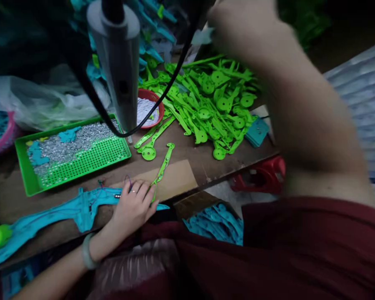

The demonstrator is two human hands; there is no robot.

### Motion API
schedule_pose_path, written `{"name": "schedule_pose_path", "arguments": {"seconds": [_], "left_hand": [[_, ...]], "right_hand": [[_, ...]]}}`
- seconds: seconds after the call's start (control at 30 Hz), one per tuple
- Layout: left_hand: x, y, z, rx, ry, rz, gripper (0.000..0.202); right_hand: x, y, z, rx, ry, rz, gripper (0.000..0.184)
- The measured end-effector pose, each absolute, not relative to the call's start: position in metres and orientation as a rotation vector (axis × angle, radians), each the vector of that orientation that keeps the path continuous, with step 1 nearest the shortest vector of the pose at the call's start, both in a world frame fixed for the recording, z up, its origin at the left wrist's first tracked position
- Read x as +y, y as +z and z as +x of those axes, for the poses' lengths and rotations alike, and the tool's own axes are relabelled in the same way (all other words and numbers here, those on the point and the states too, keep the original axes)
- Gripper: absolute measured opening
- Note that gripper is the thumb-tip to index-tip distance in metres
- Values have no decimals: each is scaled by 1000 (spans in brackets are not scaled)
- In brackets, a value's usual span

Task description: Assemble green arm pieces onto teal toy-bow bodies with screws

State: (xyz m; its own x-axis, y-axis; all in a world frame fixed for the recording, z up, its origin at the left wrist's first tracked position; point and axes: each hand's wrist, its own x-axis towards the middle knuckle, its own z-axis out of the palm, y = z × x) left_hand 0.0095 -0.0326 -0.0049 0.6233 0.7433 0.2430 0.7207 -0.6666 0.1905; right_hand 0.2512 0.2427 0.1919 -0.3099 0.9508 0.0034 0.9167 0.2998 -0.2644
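The long blue part (59, 208) lies along the near edge of the counter (118, 173), with thin wires showing near its middle. The left hand (136, 198) rests palm down over its right end, fingers loosely bent and slightly apart; whether they grip or only press is hidden. Beside the fingertips, 1 slim green piece (165, 164) slants away across a flat tan board (183, 175), its lower end under or against the hand.

The right hand (234, 21) is raised at the top edge, blurred; I cannot tell how far it is open or what it holds.

The step in hand looks like steadying the wired part while the other arm reaches; the next move seems to call for keeping the wires clear of the edges.

Farther out are 1 green tray (112, 152) of small metal pieces, 1 red basket (160, 109), 1 upright grey tool (114, 54) and a green pile (203, 100).
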Motion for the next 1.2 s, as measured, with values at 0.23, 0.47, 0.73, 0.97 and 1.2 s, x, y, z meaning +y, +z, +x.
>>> {"name": "schedule_pose_path", "arguments": {"seconds": [0.23, 0.47, 0.73, 0.97, 1.2], "left_hand": [[-57, 21, 5, 1448, 334, 2806, 32], [-42, 79, -2, 1300, 213, 2868, 32], [23, 42, 49, 1382, -172, 2618, 13], [17, 29, 61, 1615, -76, 2543, 14], [14, 26, 73, 1709, -126, 2531, 8]], "right_hand": [[38, 182, 302, -2847, 66, -1355, 39], [16, 119, 274, -2795, 366, -1344, 12], [36, 116, 293, -2362, 407, -1355, 21], [50, 113, 310, -2490, 270, -1418, 25], [67, 96, 275, -2442, 406, -1402, 14]]}}
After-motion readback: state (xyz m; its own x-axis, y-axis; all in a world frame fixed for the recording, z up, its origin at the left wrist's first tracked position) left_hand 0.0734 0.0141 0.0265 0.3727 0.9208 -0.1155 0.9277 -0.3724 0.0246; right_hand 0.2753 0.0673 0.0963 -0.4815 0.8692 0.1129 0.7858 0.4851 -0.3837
